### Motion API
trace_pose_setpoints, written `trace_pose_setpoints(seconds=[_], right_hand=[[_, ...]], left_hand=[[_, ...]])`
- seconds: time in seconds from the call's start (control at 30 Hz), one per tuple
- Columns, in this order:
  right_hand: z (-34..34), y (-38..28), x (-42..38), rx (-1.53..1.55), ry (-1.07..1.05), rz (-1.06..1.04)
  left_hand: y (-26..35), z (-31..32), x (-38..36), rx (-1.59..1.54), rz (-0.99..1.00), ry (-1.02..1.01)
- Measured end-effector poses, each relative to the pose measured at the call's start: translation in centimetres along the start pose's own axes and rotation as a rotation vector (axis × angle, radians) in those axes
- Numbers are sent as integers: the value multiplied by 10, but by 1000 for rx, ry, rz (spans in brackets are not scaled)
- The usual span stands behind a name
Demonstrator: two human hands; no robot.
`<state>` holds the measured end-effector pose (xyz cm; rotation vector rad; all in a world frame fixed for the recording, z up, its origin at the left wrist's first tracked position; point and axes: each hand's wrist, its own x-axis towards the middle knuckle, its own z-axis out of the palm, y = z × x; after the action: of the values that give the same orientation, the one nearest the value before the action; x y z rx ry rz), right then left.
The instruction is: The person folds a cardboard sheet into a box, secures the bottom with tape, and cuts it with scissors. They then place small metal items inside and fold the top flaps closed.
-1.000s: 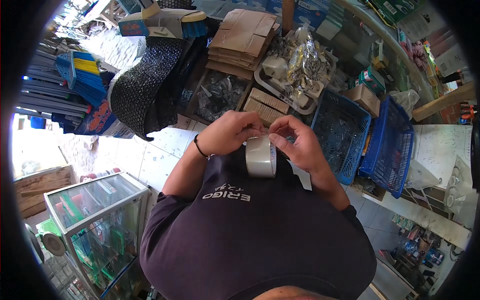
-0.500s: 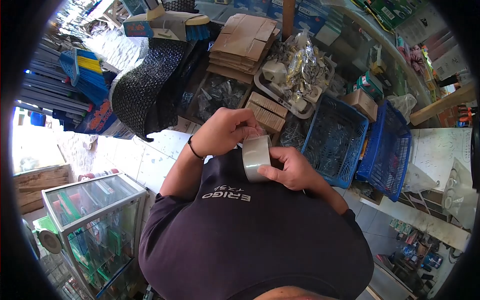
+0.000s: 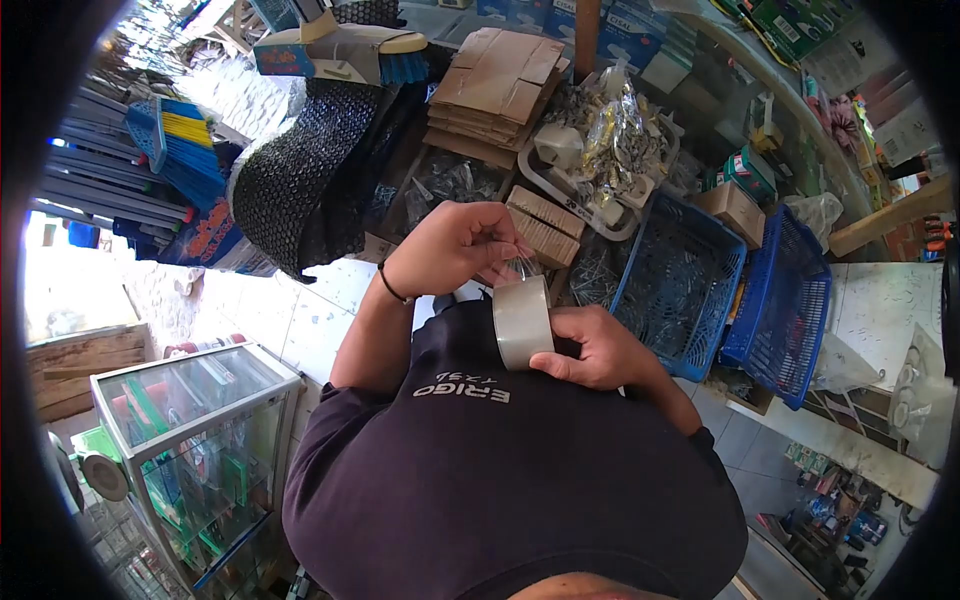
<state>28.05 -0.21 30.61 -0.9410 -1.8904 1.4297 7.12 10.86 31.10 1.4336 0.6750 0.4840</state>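
Note:
A wide roll of clear packing tape (image 3: 522, 325) is held upright in front of my chest. My right hand (image 3: 595, 348) grips it from the right, thumb on the outer face and the other fingers inside or behind the roll, partly hidden. My left hand (image 3: 448, 252), with a black band on the wrist, is closed just above the roll. Its fingertips pinch the loose end of the tape, a thin clear strip that runs down to the top of the roll.
Beyond my hands are stacked cardboard pieces (image 3: 495, 85), a white tray (image 3: 600, 222) of bagged hardware and a blue basket (image 3: 675, 285) of small metal parts. Another blue basket (image 3: 780, 315) leans beside it. A glass cabinet (image 3: 190, 400) stands at left; bubble wrap (image 3: 305, 165) hangs behind.
My left hand has lifted slightly away from the roll, and a short strip of tape now shows between its fingers and the roll. My right hand keeps its hold.

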Motion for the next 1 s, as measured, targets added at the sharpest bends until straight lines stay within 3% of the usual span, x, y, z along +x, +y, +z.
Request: trace_pose_setpoints(seconds=[0.07,0.17,0.2,0.3,0.53,1.0], right_hand=[[-1,5,0,-63,4,-58],[-21,0,1,-98,47,93],[-18,1,2,56,244,196],[-20,-5,25,-137,549,52],[-11,-1,36,158,520,201],[-2,9,35,-71,680,13]], left_hand=[[1,-3,2,40,24,-51],[15,-6,2,75,38,-136],[18,-6,3,79,26,-154],[22,-3,7,72,10,-165],[23,-3,10,86,-52,-161],[23,-2,10,-5,-18,-186]])
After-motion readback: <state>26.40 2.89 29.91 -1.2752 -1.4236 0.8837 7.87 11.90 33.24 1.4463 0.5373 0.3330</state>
